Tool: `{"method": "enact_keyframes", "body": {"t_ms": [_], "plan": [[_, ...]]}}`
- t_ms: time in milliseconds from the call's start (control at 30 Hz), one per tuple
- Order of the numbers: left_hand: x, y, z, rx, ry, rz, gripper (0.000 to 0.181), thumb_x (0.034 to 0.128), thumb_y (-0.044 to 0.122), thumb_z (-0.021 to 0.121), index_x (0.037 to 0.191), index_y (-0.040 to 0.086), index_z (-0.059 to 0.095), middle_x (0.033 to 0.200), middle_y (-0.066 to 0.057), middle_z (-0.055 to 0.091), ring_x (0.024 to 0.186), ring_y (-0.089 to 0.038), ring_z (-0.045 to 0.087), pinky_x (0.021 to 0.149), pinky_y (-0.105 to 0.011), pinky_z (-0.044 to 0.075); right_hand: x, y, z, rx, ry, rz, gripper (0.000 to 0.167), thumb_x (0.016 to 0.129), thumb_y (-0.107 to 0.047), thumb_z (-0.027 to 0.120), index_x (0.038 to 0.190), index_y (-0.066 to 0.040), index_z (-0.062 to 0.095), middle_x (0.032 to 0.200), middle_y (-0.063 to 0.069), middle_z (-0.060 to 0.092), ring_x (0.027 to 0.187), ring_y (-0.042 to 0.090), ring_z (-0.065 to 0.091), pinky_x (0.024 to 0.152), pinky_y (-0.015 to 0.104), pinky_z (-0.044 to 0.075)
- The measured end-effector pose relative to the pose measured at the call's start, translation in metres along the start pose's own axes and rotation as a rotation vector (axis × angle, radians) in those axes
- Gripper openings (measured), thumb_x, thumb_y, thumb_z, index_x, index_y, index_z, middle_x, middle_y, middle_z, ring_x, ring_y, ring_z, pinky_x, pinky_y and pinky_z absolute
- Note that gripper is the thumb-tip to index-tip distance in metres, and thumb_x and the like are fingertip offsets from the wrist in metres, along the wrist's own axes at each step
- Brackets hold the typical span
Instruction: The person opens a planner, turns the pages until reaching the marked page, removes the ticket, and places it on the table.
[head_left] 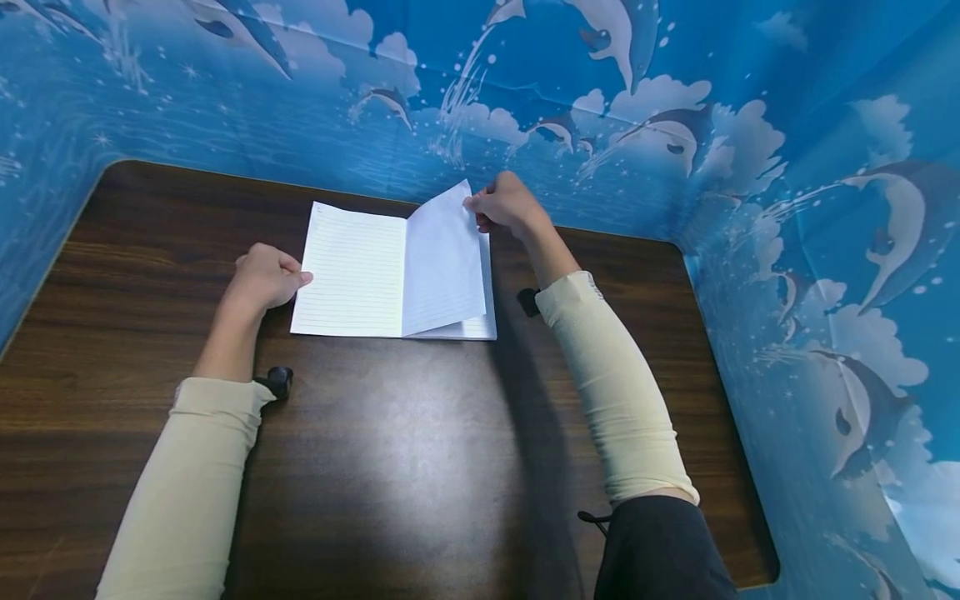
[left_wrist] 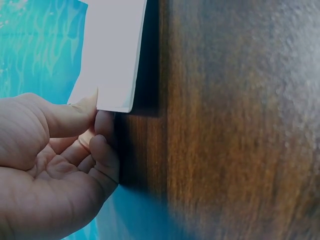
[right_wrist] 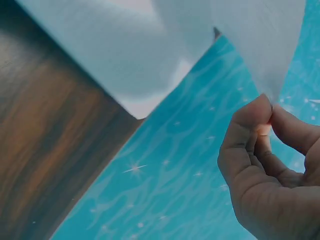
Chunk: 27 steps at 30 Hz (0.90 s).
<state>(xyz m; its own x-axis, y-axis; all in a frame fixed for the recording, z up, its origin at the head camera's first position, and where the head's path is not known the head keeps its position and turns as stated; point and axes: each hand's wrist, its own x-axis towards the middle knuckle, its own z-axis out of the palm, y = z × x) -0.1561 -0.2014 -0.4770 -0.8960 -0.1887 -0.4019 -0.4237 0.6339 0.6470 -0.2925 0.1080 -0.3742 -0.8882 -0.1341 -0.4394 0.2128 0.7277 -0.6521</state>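
Observation:
An open notebook [head_left: 352,271] with ruled pages lies near the table's far edge. At its left edge my left hand [head_left: 268,275] pinches the pages between thumb and fingers; the left wrist view shows the thumb on top of the notebook [left_wrist: 114,60] and the fingers below. My right hand [head_left: 510,204] pinches the upper outer corner of a raised page [head_left: 444,258] on the right side. That page slants up from the spine, with the right-hand pages partly visible beneath. In the right wrist view, the lifted page [right_wrist: 265,45] narrows to the pinching thumb and finger.
The notebook rests on a dark wood-grain table [head_left: 420,467] with rounded corners. A blue curtain [head_left: 300,108] printed with dolphins hangs behind the table and along its right side. A dark wrist camera [head_left: 279,382] sits at the left wrist.

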Motion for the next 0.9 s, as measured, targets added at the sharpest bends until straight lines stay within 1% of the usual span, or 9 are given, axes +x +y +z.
{"method": "enact_keyframes", "body": {"t_ms": [100, 167, 267, 400, 567, 633, 767, 833, 900], "plan": [[0.0, 0.0, 0.0, -0.004, -0.003, -0.006, 0.032, 0.1099, 0.018, 0.06, 0.119, -0.01, 0.07, 0.133, -0.036, 0.051, 0.123, -0.048, 0.042, 0.092, -0.06, 0.046, -0.002, -0.01, 0.003, 0.016, -0.019, -0.011, 0.025, 0.11, -0.023, 0.061, 0.113, 0.0, 0.069, 0.094, 0.006, 0.064, 0.079, 0.014, 0.064, 0.089, 0.031, 0.06], [0.0, 0.0, 0.0, -0.003, -0.004, -0.006, 0.031, 0.1099, 0.018, 0.06, 0.119, -0.01, 0.07, 0.135, -0.036, 0.05, 0.126, -0.049, 0.04, 0.095, -0.062, 0.045, -0.004, -0.017, 0.005, 0.033, -0.031, -0.015, 0.025, 0.111, -0.023, 0.06, 0.115, 0.0, 0.068, 0.094, 0.006, 0.064, 0.079, 0.013, 0.065, 0.094, 0.034, 0.06], [0.001, 0.0, 0.0, -0.002, -0.001, -0.009, 0.031, 0.1099, 0.018, 0.06, 0.118, -0.01, 0.07, 0.131, -0.034, 0.052, 0.122, -0.046, 0.043, 0.091, -0.059, 0.045, -0.005, -0.027, 0.009, 0.078, -0.048, -0.018, 0.026, 0.111, -0.023, 0.06, 0.116, 0.001, 0.069, 0.095, 0.006, 0.063, 0.081, 0.014, 0.065, 0.098, 0.036, 0.06], [0.002, 0.0, 0.001, -0.009, 0.003, -0.018, 0.031, 0.1099, 0.018, 0.06, 0.119, -0.01, 0.07, 0.127, -0.031, 0.054, 0.116, -0.043, 0.047, 0.088, -0.054, 0.046, -0.005, -0.04, 0.015, 0.121, -0.073, -0.023, 0.026, 0.111, -0.021, 0.059, 0.123, 0.001, 0.067, 0.102, 0.006, 0.063, 0.087, 0.016, 0.066, 0.099, 0.035, 0.06], [0.003, -0.001, 0.001, -0.013, 0.01, -0.009, 0.028, 0.1096, 0.019, 0.061, 0.1, -0.005, 0.07, 0.111, -0.024, 0.051, 0.105, -0.038, 0.046, 0.076, -0.045, 0.043, -0.005, -0.054, 0.025, 0.125, -0.107, -0.05, 0.029, 0.111, -0.019, 0.058, 0.129, 0.002, 0.067, 0.122, 0.011, 0.066, 0.094, 0.017, 0.068, 0.099, 0.033, 0.06], [0.003, -0.001, 0.001, -0.014, 0.012, -0.002, 0.028, 0.1095, 0.019, 0.061, 0.095, -0.004, 0.069, 0.109, -0.023, 0.049, 0.104, -0.038, 0.045, 0.075, -0.044, 0.041, -0.004, -0.059, 0.029, 0.128, -0.114, -0.06, 0.03, 0.111, -0.019, 0.058, 0.13, 0.002, 0.067, 0.131, 0.013, 0.066, 0.096, 0.018, 0.069, 0.097, 0.032, 0.061], [0.002, 0.0, 0.002, -0.015, 0.016, -0.003, 0.028, 0.1091, 0.017, 0.061, 0.106, -0.009, 0.07, 0.124, -0.031, 0.05, 0.117, -0.044, 0.044, 0.085, -0.054, 0.046, -0.004, -0.067, 0.037, 0.155, -0.13, -0.07, 0.031, 0.111, -0.018, 0.058, 0.133, 0.003, 0.067, 0.141, 0.013, 0.065, 0.107, 0.021, 0.072, 0.095, 0.03, 0.061], [0.001, 0.0, 0.002, -0.012, 0.016, -0.005, 0.028, 0.1089, 0.017, 0.061, 0.112, -0.01, 0.07, 0.131, -0.033, 0.05, 0.123, -0.046, 0.042, 0.092, -0.059, 0.046, -0.004, -0.071, 0.042, 0.178, -0.14, -0.073, 0.032, 0.111, -0.017, 0.058, 0.134, 0.003, 0.067, 0.144, 0.014, 0.065, 0.115, 0.024, 0.072, 0.097, 0.03, 0.061], [0.001, 0.0, 0.003, -0.012, 0.016, -0.007, 0.029, 0.1088, 0.017, 0.061, 0.114, -0.01, 0.07, 0.133, -0.034, 0.049, 0.125, -0.047, 0.041, 0.095, -0.062, 0.045, -0.004, -0.074, 0.048, 0.201, -0.145, -0.079, 0.032, 0.111, -0.017, 0.059, 0.135, 0.003, 0.067, 0.146, 0.014, 0.064, 0.121, 0.026, 0.072, 0.1, 0.033, 0.06]]}}
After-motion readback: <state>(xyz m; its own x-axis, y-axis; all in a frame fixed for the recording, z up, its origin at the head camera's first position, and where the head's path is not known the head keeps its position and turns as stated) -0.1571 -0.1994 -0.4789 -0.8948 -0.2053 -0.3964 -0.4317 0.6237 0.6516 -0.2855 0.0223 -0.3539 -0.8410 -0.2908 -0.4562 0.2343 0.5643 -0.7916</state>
